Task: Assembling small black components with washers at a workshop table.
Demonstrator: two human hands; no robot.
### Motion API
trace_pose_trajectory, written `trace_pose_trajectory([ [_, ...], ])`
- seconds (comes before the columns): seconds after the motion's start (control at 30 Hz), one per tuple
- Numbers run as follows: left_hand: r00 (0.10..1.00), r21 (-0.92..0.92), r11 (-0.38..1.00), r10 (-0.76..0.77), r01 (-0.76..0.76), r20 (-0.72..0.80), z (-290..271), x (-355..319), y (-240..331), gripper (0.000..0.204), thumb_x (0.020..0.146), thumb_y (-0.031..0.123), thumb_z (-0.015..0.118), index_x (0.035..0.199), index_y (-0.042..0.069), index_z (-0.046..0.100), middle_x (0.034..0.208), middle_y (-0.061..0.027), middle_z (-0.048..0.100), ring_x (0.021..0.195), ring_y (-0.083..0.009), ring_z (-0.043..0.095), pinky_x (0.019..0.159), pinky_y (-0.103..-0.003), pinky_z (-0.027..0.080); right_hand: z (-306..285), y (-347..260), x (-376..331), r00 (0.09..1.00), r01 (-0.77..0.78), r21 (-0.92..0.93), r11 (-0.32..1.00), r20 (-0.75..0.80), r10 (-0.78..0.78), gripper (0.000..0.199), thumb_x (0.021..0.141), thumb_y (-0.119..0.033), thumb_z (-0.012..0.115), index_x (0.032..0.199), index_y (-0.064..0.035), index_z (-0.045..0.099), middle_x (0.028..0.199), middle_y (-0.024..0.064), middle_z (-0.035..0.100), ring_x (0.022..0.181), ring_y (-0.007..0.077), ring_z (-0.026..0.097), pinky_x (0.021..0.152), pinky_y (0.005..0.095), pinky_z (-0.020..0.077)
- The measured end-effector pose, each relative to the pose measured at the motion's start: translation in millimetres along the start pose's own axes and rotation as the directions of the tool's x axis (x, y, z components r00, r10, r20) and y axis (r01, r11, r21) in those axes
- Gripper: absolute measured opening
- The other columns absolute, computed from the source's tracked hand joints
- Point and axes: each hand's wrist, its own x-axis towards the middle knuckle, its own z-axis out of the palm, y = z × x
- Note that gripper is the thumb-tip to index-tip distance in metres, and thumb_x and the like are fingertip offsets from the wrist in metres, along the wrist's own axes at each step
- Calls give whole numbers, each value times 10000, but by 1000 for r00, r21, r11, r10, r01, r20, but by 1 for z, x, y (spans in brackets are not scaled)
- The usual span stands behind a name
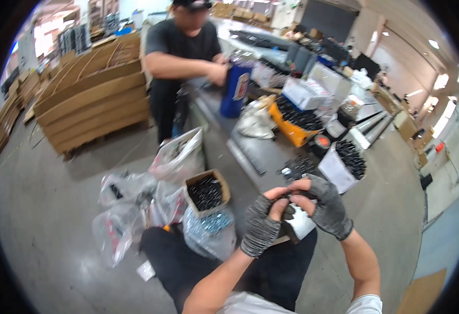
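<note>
My left hand (265, 219) and my right hand (322, 205) wear grey fingerless gloves and meet above my lap. The fingertips of both are pinched together around something small and dark, too hidden to name. Just below them is a white piece (301, 222), perhaps paper or a box flap, partly covered by my fingers. Beyond my hands, small dark parts (298, 166) lie in a loose pile on the grey bench (216, 152). To the right of the pile stands a white box (336, 168) filled with black parts.
On the floor at left are a cardboard box of black pieces (207, 193), a clear bag of bluish hardware (208, 230) and several plastic bags (122, 225). An orange bag (292, 128) and a blue container (234, 91) stand along the bench. A co-worker (180, 57) works at its far end.
</note>
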Motion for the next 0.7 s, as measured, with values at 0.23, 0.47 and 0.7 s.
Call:
trace_pose_trajectory([
  [0.23, 980, -223, 961, -135, 165, 146, -61, -76, -7, 353, 909, 37, 650, 1254, 24, 581, 1175, -114, 621, 1015, -193, 629, 873, -290, 513, 55, -42, -41, 982, -55, 19, 998, 182, 51, 149, 815, -7, 690, 955, -38, 649, 844, 141, 649, 728, 306, 648, 648, 361, 509],
  [0.47, 955, 20, 955, -295, 295, 41, -112, -114, -32, 234, 897, 38, 668, 1130, 16, 673, 977, -87, 700, 906, -151, 652, 815, -274, 515, 128, -33, -63, 944, -305, 156, 939, 178, 277, 132, 840, -7, 657, 969, -26, 645, 862, 138, 649, 760, 286, 650, 678, 347, 514],
  [0.7, 931, 45, 934, -347, 354, -117, -148, -109, -59, 193, 888, 104, 698, 1061, 20, 695, 944, -87, 704, 849, -150, 657, 781, -280, 514, 174, -14, -47, 918, -362, 207, 909, 250, 309, 153, 842, -5, 670, 994, 0, 654, 898, 126, 657, 791, 231, 643, 725, 321, 510],
])
